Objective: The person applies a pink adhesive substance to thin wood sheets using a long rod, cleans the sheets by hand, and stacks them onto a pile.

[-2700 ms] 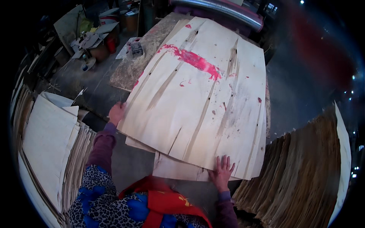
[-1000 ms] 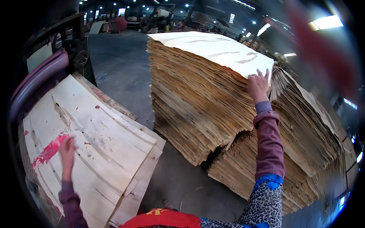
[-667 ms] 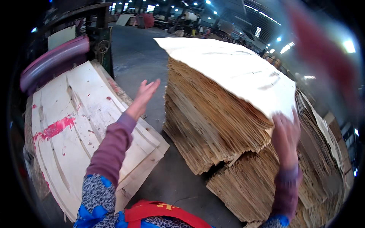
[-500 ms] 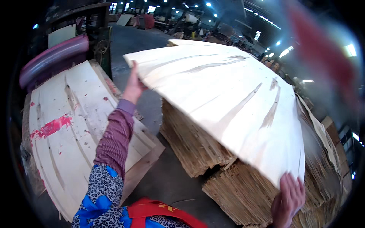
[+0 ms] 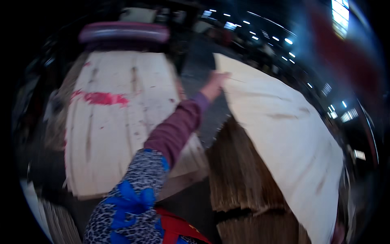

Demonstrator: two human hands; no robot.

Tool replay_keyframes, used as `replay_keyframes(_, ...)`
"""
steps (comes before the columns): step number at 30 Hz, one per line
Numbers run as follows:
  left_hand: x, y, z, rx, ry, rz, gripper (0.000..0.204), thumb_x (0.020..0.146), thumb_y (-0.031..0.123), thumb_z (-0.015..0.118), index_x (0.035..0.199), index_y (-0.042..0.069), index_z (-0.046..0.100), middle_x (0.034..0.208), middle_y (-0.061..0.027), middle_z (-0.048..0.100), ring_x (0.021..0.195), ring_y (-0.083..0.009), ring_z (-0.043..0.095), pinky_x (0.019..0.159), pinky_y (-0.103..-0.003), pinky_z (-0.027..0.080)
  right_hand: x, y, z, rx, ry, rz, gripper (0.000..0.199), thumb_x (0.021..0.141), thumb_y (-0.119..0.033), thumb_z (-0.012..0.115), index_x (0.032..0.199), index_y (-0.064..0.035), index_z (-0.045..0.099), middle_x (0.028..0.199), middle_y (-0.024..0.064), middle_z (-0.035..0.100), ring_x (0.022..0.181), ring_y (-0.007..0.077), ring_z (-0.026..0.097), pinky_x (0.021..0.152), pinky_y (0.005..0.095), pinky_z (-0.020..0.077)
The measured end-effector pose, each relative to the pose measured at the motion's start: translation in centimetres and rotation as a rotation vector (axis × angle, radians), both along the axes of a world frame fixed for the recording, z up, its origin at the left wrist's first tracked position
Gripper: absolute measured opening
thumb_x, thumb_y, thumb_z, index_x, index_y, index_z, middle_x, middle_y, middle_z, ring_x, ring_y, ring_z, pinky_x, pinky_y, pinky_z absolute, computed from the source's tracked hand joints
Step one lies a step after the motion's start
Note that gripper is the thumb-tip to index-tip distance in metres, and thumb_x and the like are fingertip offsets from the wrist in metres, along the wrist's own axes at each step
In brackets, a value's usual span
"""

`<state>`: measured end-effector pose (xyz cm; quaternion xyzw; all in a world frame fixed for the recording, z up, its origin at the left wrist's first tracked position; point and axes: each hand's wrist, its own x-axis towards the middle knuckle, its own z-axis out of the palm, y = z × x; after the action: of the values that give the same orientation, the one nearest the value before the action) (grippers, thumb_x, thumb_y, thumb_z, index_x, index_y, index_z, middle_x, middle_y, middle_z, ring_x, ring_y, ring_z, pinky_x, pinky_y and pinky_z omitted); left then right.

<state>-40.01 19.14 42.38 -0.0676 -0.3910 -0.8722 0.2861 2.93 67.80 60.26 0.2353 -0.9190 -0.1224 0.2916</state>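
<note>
Above the brown stack (image 5: 239, 171): the pale veneer sheet (image 5: 280, 134) slants up and bows; whether its far part touches the stack, I can't tell.
Left hand (image 5: 216, 83): pinching the sheet near its upper left corner.
Right hand (image 5: 339, 234): at the sheet's lower right end, mostly hidden and blurred; I can't tell its grip.
Change: half a second ago the sheet spread broadly over the stack; now it is tilted, and my view has swung left.
Pink-smeared sheet (image 5: 109, 142): lying before the purple roller (image 5: 126, 32), apart from mine.
Meaning: lifting looks well along; so limp a sheet could fold or split.
</note>
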Motion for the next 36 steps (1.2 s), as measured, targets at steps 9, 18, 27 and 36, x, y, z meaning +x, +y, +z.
replay_keyframes(9,12.7,-7.9,6.6,-0.287,0.227,0.207,0.026,0.084,0.017,0.055,0.093,-0.007,0.060,0.083,-0.0076,0.063,0.073,-0.0108,0.058,0.064,-0.027,0.045,-2.2,-2.9,-14.2,-1.066,-0.476,-0.702,0.036,0.086,-0.015,0.050,0.115,0.0062,0.050,0.101,0.0140,0.058,0.092,0.0244,0.056,0.081,0.0339,0.0447)
replay_keyframes(18,23.7,-12.4,0.9,-0.242,0.182,0.290,0.029,0.088,0.022,0.052,0.101,-0.004,0.058,0.090,-0.0050,0.062,0.077,-0.0083,0.057,0.068,-0.023,0.046,-10.0,-7.7,-24.6,-1.515,-0.708,-0.154,0.039,0.083,-0.011,0.052,0.119,0.0040,0.045,0.109,0.0140,0.055,0.098,0.0241,0.054,0.084,0.0344,0.0447)
replay_keyframes(27,33.1,-13.0,-2.3,-0.466,-0.112,0.629,0.033,0.087,0.034,0.054,0.085,0.001,0.059,0.075,-0.0013,0.059,0.066,-0.0080,0.056,0.058,-0.025,0.045,-10.3,-2.8,-29.3,-1.949,-0.667,0.244,0.045,0.080,-0.008,0.054,0.123,0.0017,0.041,0.116,0.0141,0.052,0.104,0.0239,0.052,0.087,0.0349,0.0446)
replay_keyframes(36,30.2,-18.2,-8.3,-0.149,-0.002,0.519,0.039,0.091,0.026,0.047,0.119,-0.003,0.045,0.108,-0.0120,0.057,0.091,-0.0198,0.059,0.076,-0.030,0.050,-3.1,0.1,-20.9,-1.927,-0.468,0.277,0.048,0.075,-0.001,0.052,0.121,0.0051,0.039,0.112,0.0145,0.055,0.099,0.0215,0.056,0.089,0.0333,0.0439)
